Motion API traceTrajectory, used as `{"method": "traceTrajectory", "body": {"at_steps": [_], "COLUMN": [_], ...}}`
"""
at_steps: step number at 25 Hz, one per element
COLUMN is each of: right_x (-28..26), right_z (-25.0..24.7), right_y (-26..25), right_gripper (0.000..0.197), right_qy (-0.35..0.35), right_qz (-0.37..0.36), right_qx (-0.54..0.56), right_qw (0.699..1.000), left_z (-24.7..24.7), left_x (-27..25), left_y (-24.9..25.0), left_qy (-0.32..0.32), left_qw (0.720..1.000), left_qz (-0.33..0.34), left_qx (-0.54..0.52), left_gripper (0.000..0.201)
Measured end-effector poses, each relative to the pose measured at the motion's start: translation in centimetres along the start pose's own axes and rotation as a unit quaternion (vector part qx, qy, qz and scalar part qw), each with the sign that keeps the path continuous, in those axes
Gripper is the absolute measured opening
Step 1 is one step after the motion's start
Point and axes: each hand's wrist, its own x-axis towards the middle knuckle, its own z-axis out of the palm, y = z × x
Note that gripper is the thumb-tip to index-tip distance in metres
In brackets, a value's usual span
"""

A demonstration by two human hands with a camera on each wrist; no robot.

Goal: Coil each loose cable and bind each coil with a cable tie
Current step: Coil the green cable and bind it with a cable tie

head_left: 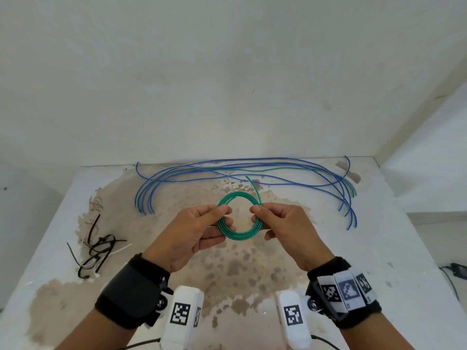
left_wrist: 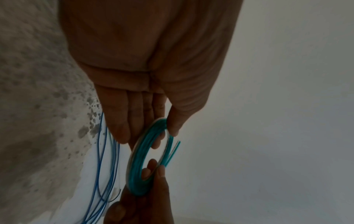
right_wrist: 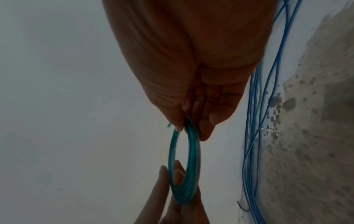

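Spanning the whole lower view: table (head_left: 394, 243), white, with a worn, mottled brown patch across its middle. Loose cables (head_left: 242, 170), mostly blue with one green among them, lying in long arcs at 12 o'clock along the far edge. Cable ties (head_left: 97, 251), black and white, in a heap at 9 o'clock. Green coil (head_left: 238, 217), several neat turns, round, held above table centre, one free end sticking up at 1 o'clock. Left hand (head_left: 194, 231) pinching the coil's 9 o'clock side between thumb and fingers; right hand (head_left: 283, 228) pinching its 3 o'clock side likewise.
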Motion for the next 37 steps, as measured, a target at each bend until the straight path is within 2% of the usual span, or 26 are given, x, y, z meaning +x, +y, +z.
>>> {"method": "traceTrajectory", "body": {"at_steps": [4,6,9,11,21,33,35,37], "right_x": [0.3,0.5,0.7,0.6,-0.3,-0.5,-0.4,0.3], "right_z": [-1.7,-1.8,-1.6,-1.3,-0.3,-0.8,-1.0,-1.6], "right_y": [0.0,-0.1,-0.7,-0.8,-0.7,-0.6,-0.6,-0.9], "right_gripper": [0.017,0.022,0.027,0.023,0.015,0.018,0.019,0.024], "right_qy": [-0.025,-0.032,-0.060,-0.084,-0.096,-0.089,-0.081,-0.053], "right_qz": [0.000,0.013,0.050,0.053,0.031,0.032,0.031,0.020], "right_qx": [0.019,0.101,0.292,0.351,0.349,0.335,0.327,0.313], "right_qw": [1.000,0.994,0.953,0.931,0.932,0.938,0.941,0.948], "left_z": [1.5,1.8,2.1,2.1,1.4,-0.3,-0.5,-0.2], "left_x": [0.0,0.1,0.4,0.8,2.3,2.0,1.5,0.8], "left_y": [-0.4,-0.3,0.0,0.3,2.8,2.5,2.3,2.1], "left_qy": [0.026,0.055,0.097,0.113,0.157,0.183,0.174,0.143], "left_qw": [0.999,0.997,0.983,0.975,0.947,0.938,0.942,0.963], "left_qz": [0.024,0.036,0.064,0.075,0.108,0.111,0.115,0.113], "left_qx": [0.004,-0.049,-0.142,-0.174,-0.260,-0.274,-0.263,-0.201], "left_gripper": [0.031,0.025,0.017,0.014,0.012,0.016,0.016,0.015]}}
